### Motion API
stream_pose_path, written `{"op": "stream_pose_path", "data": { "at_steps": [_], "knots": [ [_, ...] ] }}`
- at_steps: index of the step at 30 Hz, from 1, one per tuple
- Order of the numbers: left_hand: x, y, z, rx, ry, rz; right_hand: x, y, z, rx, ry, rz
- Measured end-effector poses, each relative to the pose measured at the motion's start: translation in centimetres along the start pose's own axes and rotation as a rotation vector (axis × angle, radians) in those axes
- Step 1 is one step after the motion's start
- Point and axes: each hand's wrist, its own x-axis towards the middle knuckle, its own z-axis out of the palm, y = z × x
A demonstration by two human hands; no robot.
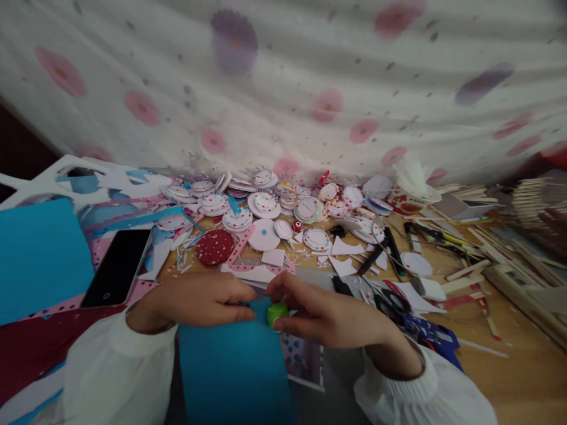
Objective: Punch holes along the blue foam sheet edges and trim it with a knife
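Observation:
In the lower middle of the head view lies a bright blue sheet [234, 372], its near end running out of the frame. My left hand [206, 298] is at its far edge, thumb over the sheet and index finger bent beside it, fingers closed around that edge. Between the thumb and fingers of my right hand [328, 310] is a small bright green rounded object [277, 314], close to the sheet's far right corner. What kind of object it is cannot be made out. Partly under the sheet, a printed picture with blue dots [305, 360] shows.
A black phone [117, 268] and another blue sheet [39, 260] lie at left. Several dotted paper discs [266, 203] are piled along the back, near a dark red disc [215, 247]. Scissors [394, 304], pens, wooden sticks and a tissue box [405, 200] occupy the right.

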Motion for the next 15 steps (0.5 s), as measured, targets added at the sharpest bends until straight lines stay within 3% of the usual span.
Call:
{"op": "stream_pose_path", "data": {
  "at_steps": [15],
  "knots": [
    [-0.14, 0.34, -0.06, 0.018, -0.013, -0.005, 0.76, 0.48, 0.69, 0.162, 0.022, -0.011]
  ]
}}
